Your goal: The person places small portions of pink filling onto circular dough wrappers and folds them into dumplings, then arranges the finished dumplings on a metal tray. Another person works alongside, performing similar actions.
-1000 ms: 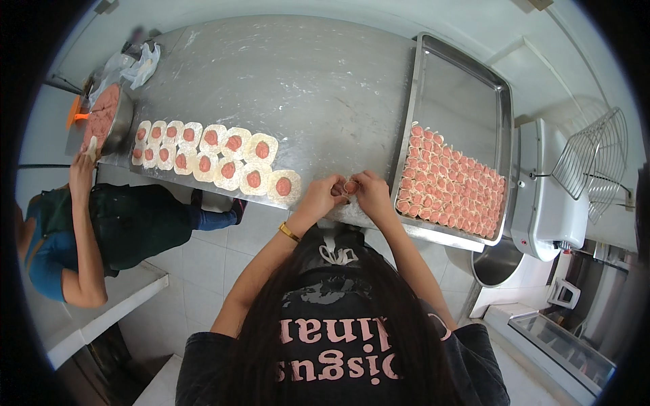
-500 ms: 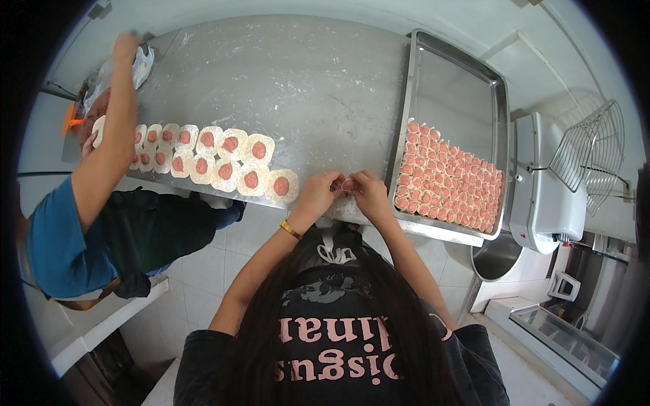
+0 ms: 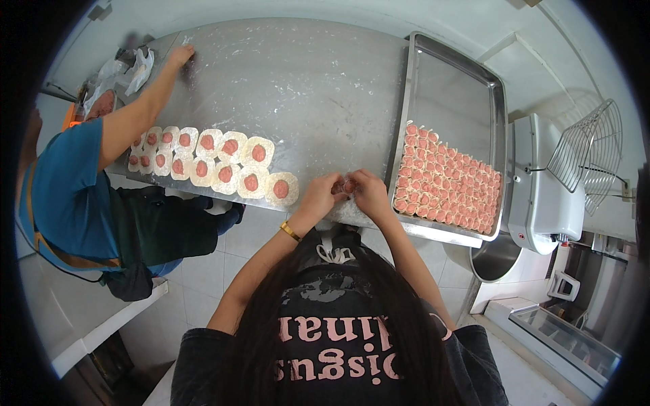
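Between my left hand (image 3: 323, 195) and my right hand (image 3: 370, 192) is a small meat dumpling (image 3: 349, 185), pink filling showing at its top. The fingers of both hands are closed around it, just above the table's near edge. To the left of my hands lie two rows of pale round wrappers (image 3: 273, 197), each topped with a lump of pink meat filling (image 3: 251, 183). Right of my hands, a large metal tray (image 3: 452, 81) carries many finished open-topped dumplings (image 3: 443, 179) packed close together in its near half.
A co-worker in a blue shirt (image 3: 64, 193) stands at the left, one hand (image 3: 181, 54) over the table's far left. Plastic bags (image 3: 140, 71) and a mass of meat (image 3: 101, 105) lie near that arm. Beyond the tray stands a white machine (image 3: 542, 172) with a wire guard (image 3: 588, 159).
The co-worker's arm has swung right, out over the far left of the table, and their body has shifted. My hands stay nearly in place, fingers moving slightly around the dumpling.
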Demonstrator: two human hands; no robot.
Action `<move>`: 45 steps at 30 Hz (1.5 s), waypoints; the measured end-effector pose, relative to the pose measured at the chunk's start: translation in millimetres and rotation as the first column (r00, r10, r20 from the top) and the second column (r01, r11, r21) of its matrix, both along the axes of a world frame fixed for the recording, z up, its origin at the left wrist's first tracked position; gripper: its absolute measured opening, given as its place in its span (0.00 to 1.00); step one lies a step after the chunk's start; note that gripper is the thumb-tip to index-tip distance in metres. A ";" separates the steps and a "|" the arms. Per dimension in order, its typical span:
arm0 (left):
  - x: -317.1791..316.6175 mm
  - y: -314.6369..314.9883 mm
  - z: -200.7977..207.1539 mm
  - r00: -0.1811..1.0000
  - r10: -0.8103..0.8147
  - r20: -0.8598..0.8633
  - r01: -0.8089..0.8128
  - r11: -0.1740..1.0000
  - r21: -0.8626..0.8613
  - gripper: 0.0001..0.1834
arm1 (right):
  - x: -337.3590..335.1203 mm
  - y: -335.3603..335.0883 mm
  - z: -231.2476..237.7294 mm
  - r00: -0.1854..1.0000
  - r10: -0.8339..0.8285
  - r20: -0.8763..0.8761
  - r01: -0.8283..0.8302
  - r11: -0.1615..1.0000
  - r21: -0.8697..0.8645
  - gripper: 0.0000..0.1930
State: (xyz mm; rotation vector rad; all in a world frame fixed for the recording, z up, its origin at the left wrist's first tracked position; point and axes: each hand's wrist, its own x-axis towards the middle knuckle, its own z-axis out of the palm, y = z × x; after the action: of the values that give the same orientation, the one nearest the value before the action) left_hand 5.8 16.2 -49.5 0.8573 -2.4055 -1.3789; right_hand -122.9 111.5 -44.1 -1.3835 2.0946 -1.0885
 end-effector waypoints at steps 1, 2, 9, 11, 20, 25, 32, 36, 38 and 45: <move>0.4 -0.7 -0.2 1.000 0.019 -0.022 -0.018 1.000 0.017 0.12 | -0.9 0.6 0.4 0.998 -0.025 -0.057 0.023 0.999 -0.023 0.08; 0.9 -1.4 -0.3 0.998 0.036 -0.045 -0.033 0.998 0.051 0.12 | -1.8 1.2 0.9 0.992 -0.050 -0.113 0.045 0.998 -0.046 0.07; -0.3 -2.0 0.0 0.998 -0.039 0.055 0.038 0.999 0.013 0.15 | -5.7 -0.2 1.7 1.000 0.023 0.010 -0.023 1.000 0.005 0.10; 0.6 -0.8 0.4 1.000 -0.004 0.025 0.005 0.999 -0.046 0.14 | -6.3 1.0 1.2 0.996 -0.034 -0.078 0.028 0.996 -0.079 0.11; -3.8 0.2 -3.3 0.999 -0.037 0.028 0.035 0.999 0.037 0.16 | -8.8 1.9 -4.3 0.999 -0.044 -0.009 0.043 0.998 -0.040 0.15; -3.1 1.2 -1.9 0.988 0.026 -0.151 -0.043 0.993 -0.112 0.15 | -5.8 7.5 -4.3 0.988 -0.065 -0.142 0.084 0.988 0.130 0.15; -6.2 2.6 -2.0 0.997 0.028 -0.077 -0.028 1.000 0.007 0.13 | -1.6 0.7 -2.1 0.990 -0.090 -0.107 0.089 0.996 -0.009 0.14; -7.3 2.0 -6.6 0.998 0.047 -0.044 -0.047 0.999 0.001 0.12 | 0.7 0.6 -0.3 0.992 -0.089 -0.094 0.098 0.990 0.097 0.16; -8.1 1.6 -7.7 0.998 0.053 -0.029 -0.054 0.998 -0.040 0.12 | 1.5 0.3 0.3 0.997 -0.066 -0.044 0.069 0.995 0.070 0.18; 21.6 -30.5 6.3 0.977 0.205 0.050 -0.193 0.965 -0.180 0.10 | 7.6 0.2 -0.4 0.987 -0.028 -0.160 0.044 0.994 0.098 0.20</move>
State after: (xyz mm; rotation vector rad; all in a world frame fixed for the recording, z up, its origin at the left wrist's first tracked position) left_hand 27.4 -14.3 -43.2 1.0811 -2.3695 -1.0651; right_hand -115.3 111.8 -44.5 -1.4301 2.2621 -0.8984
